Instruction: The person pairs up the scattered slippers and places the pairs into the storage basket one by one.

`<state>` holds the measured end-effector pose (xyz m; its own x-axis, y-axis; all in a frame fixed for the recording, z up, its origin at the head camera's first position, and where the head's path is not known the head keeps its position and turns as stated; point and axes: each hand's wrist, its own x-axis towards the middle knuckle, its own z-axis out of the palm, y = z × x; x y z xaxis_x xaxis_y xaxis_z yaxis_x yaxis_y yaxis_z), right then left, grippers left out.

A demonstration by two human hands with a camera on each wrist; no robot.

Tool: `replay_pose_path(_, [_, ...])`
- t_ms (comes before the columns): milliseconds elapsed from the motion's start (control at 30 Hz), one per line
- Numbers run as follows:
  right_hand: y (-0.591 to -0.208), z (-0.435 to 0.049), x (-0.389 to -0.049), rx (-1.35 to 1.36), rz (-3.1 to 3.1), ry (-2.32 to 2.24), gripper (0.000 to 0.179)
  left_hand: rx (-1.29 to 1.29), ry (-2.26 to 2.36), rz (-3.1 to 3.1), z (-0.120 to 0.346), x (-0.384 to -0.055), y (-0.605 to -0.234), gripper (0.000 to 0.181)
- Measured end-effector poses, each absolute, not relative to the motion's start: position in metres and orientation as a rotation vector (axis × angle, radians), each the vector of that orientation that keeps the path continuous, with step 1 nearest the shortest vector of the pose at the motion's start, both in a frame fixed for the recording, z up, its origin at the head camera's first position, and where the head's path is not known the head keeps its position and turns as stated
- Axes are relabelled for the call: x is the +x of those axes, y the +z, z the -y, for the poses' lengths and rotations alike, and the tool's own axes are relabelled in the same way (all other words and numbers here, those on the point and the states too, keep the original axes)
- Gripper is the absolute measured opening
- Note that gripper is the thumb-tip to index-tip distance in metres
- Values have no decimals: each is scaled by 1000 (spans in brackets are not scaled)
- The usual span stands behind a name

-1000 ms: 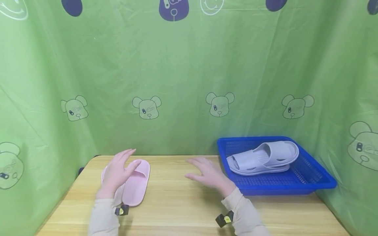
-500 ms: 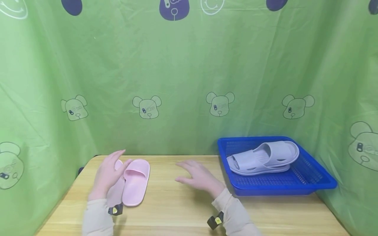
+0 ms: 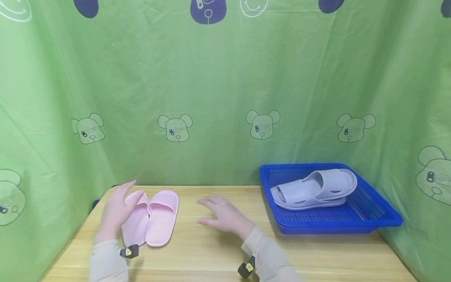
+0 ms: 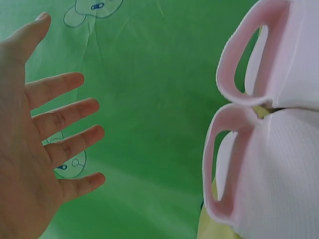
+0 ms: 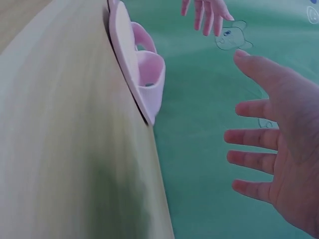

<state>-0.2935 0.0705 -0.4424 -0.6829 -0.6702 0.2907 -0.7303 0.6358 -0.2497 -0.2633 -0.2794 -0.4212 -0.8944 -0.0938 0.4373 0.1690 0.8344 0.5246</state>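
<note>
Two pink slippers lie side by side at the table's left, toes toward the back. My left hand hovers over the outer edge of the left pink slipper, hiding part of it; in the left wrist view its fingers are spread and hold nothing. To the right of the right pink slipper, apart from it, my right hand is held above the table with fingers extended. The right wrist view shows that palm bare, with both slippers farther off and the left hand beyond them.
A blue plastic basket stands at the right of the wooden table. Inside it are two grey slippers, one overlapping the other. A green curtain with bear prints closes off the back and sides.
Both hands have moved left and slightly toward me. The left hand has uncovered more of the left pink slipper. The slippers and basket have stayed in place.
</note>
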Motion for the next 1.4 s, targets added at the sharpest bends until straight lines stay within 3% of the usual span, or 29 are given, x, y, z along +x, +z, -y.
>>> replay_pose_path(1400, [-474,3,-317,1175,2762,556,76,3,-782,2692,315,-270,-440,76])
